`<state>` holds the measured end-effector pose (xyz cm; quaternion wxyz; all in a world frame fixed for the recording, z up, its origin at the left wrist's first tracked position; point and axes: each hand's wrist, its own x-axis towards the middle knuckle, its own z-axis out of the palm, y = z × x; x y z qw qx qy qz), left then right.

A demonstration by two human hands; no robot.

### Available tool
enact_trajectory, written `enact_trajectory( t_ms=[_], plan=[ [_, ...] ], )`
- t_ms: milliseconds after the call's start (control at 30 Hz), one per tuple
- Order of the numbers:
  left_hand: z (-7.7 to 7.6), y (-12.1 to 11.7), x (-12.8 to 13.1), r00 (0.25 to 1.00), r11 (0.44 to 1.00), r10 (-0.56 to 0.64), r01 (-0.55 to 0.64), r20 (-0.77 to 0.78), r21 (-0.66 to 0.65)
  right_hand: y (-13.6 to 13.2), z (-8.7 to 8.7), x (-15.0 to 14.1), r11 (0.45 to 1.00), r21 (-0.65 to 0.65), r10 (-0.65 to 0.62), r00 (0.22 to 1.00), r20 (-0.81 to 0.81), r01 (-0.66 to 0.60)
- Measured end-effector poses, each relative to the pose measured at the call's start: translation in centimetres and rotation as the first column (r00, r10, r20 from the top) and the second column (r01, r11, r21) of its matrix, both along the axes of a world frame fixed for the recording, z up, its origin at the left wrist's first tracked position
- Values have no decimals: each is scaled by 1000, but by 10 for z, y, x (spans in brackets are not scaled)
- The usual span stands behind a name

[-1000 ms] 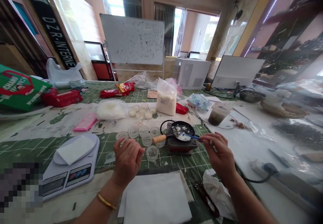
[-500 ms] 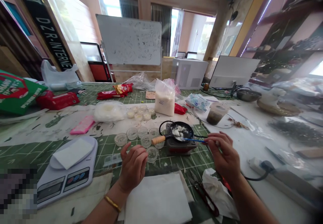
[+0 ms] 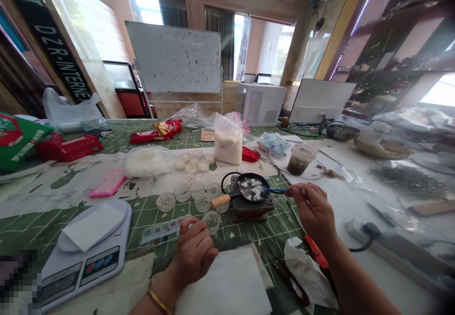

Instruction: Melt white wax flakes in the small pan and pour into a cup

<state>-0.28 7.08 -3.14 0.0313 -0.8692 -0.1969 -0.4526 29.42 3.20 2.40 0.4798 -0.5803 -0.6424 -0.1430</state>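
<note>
the crowded table (image 3: pixel 144 206) leaves a strip of green cloth between the scale (image 3: pixel 119 232) and the clear cups (image 3: pixel 183 192). a dark banner (image 3: pixel 57 54) reads "d z r-interne". the left hand (image 3: pixel 197 251) curls loosely above the white paper (image 3: pixel 227 282) (whether its fingers close, i cannot tell). the right hand (image 3: pixel 315 210) pinches a blue stick (image 3: pixel 279 191), tip in the black pan (image 3: pixel 265 182) on the small stove (image 3: pixel 250 209).
</note>
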Motion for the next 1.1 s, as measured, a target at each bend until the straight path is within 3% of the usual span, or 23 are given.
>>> enact_trajectory(
  t_ms=[133, 300, 433, 600, 767, 900, 1100],
  plan=[
    [-3, -1, 4, 998, 1000, -15, 14, 60, 7, 3, 7, -4, 991, -57, 127, 990, 64, -123],
    [-5, -2, 5, 998, 1000, -11, 11, 59, 0, 4, 15, -7, 1000, -11, -10, 993, 116, 11],
    [-4, -3, 6, 1000, 1000, -17, 17, 26, -14, -2, 18, -10, 993, -57, 115, 982, 150, -108],
    [-5, -2, 6, 997, 997, -74, 74, -16, -11, -5, 17, -7, 1000, -14, -2, 993, 119, 3],
    [-7, -2, 6, 990, 991, -129, 128, -55, -27, -5, 10, -12, 986, -74, 154, 987, 54, -150],
    [-7, -1, 5, 988, 990, -137, 135, -68, -25, -3, 4, -13, 999, -37, 23, 1000, 7, -22],
    [-11, 1, 7, 979, 983, -184, 181, -86, -39, -3, -4, -14, 984, -58, 169, 983, 66, -166]
  ],
)
